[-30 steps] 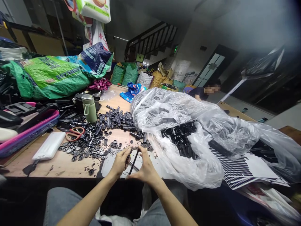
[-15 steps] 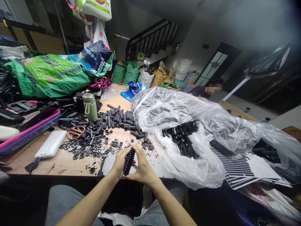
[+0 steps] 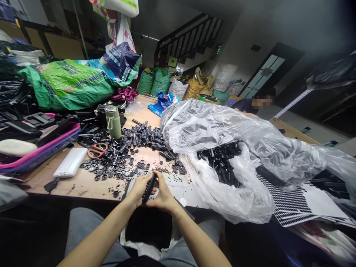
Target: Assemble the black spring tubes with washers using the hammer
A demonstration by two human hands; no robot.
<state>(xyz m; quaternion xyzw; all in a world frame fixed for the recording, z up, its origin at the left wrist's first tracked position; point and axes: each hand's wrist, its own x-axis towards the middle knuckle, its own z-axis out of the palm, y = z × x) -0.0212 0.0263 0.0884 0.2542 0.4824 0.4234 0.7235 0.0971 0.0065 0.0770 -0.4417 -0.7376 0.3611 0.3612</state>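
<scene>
Between both hands stands a long, narrow black plastic piece (image 3: 149,188) with small pale marks along one side, tilted over the table's front edge. My left hand (image 3: 138,189) is closed around its left side. On the right side, my right hand (image 3: 165,195) grips it, thumb low and index finger at the far end, with other fingers partly hidden behind. Beneath lies a pale sheet (image 3: 175,185) sprinkled with tiny dark bits. Beyond the hands are black round caps (image 3: 111,171) and a heap of ribbed black cylinders (image 3: 141,136).
A clear plastic bag (image 3: 205,126) holding black parts (image 3: 221,163) bulks on the right, beside patterned sheets (image 3: 289,200). Leftward are scissors (image 3: 98,150), a white power bank (image 3: 70,163), a green flask (image 3: 113,124) and a pink-rimmed basket (image 3: 55,146). Another person (image 3: 250,105) sits behind the bag.
The black piece has turned in my hands, so its marked face shows less and it looks narrower. The whole view has shifted, moving the table's things rightward in the picture.
</scene>
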